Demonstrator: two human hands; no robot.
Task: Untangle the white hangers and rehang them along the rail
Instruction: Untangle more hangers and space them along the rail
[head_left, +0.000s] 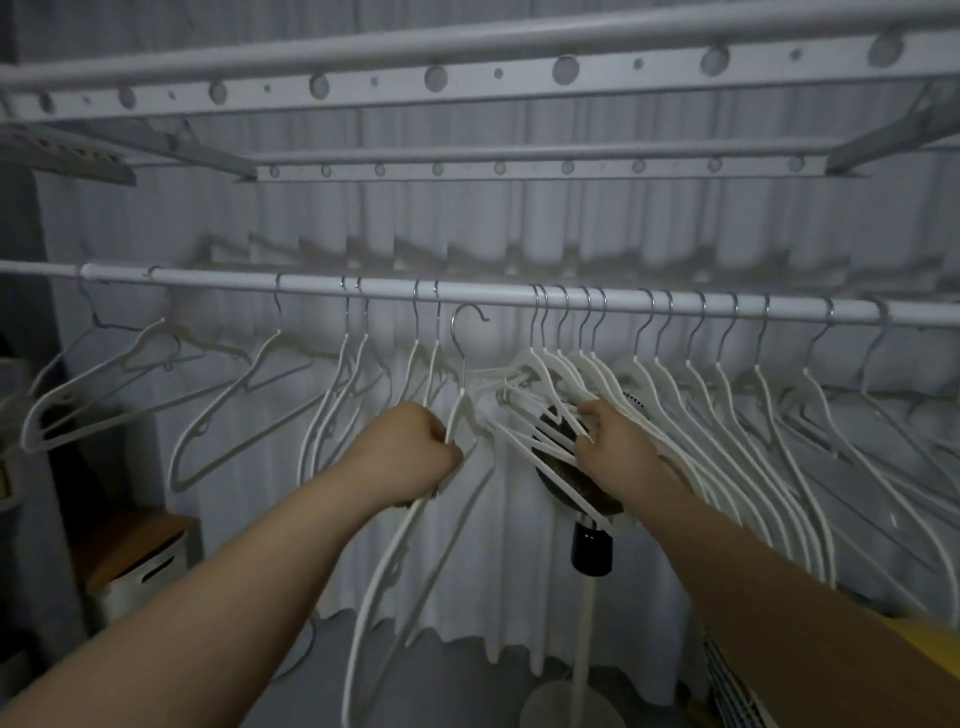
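Observation:
A white rail (488, 293) runs across the view with several white hangers hooked along it. My left hand (410, 452) grips one white hanger (387, 577) by its shoulder. That hanger's metal hook (467, 317) is off the rail, just below it. To the right, my right hand (610, 441) has its fingers curled into a tangled bunch of hangers (540, 395) that still hang from the rail. More hangers (753, 415) crowd the rail's right half. A few hangers (218, 405) hang spaced out on the left.
A drying rack with perforated bars (467, 78) sits overhead. A white curtain (311, 223) hangs behind the rail. A standing fan (587, 530) stands behind the hangers. A white box with a wooden lid (140, 561) is at lower left.

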